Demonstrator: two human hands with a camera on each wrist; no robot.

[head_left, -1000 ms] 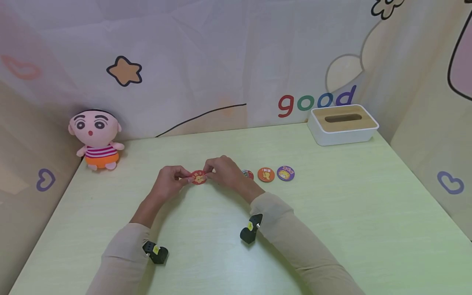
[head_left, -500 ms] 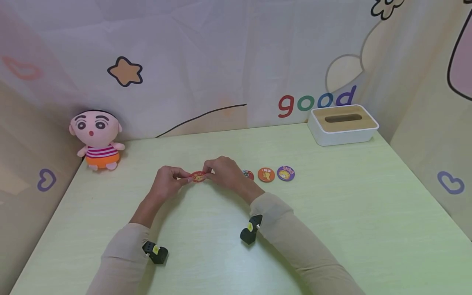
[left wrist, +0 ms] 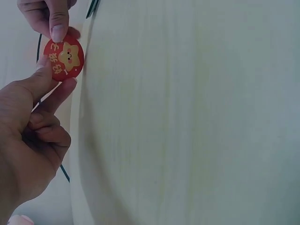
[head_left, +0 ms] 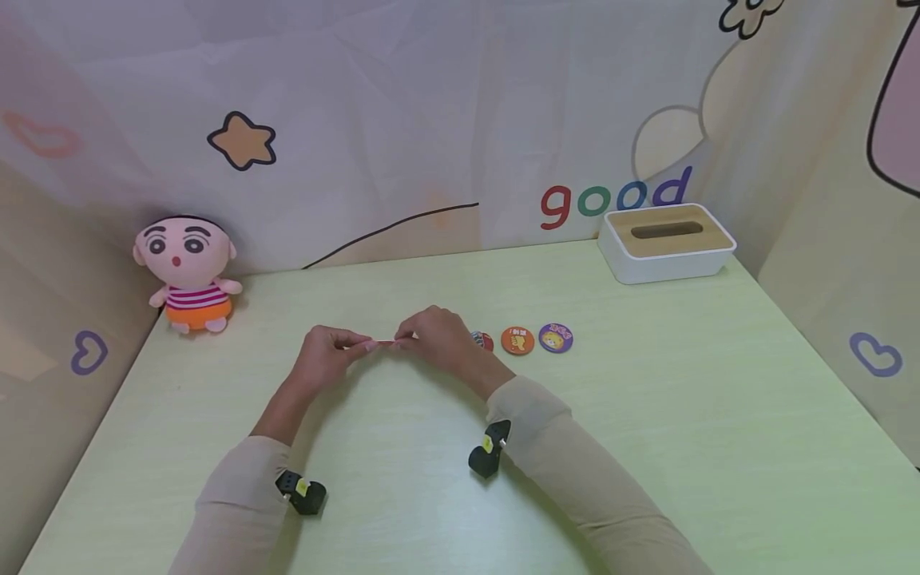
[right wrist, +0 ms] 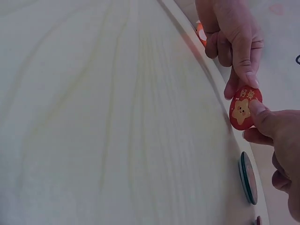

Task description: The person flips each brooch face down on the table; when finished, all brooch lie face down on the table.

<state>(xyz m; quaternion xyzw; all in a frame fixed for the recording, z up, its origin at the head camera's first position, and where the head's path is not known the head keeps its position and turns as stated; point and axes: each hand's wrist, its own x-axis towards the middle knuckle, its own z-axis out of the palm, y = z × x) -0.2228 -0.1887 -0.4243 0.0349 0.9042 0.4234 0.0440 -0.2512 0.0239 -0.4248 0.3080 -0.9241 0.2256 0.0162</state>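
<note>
A round red badge point(left wrist: 64, 58) with a yellow star and lettering is pinched between both hands. In the head view the badge point(head_left: 386, 343) is seen nearly edge-on, as a thin line. My left hand point(head_left: 323, 358) pinches its left edge with thumb and forefinger. Opposite, my right hand point(head_left: 440, 342) grips the right edge the same way. Just right of that hand lie an orange badge point(head_left: 517, 341) and a purple badge point(head_left: 556, 338) in a row. A further badge point(head_left: 486, 342) in the row is partly hidden by the right hand.
On the pale green table point(head_left: 402, 479), a plush doll point(head_left: 192, 275) sits at the back left. A white tissue box point(head_left: 668, 243) with a wooden top stands at the back right, near the printed cloth point(head_left: 374, 120).
The red badge has been tilted: its face showed to the head camera earlier, and now only its edge does. Both hands keep their hold and stay nearly in place.
</note>
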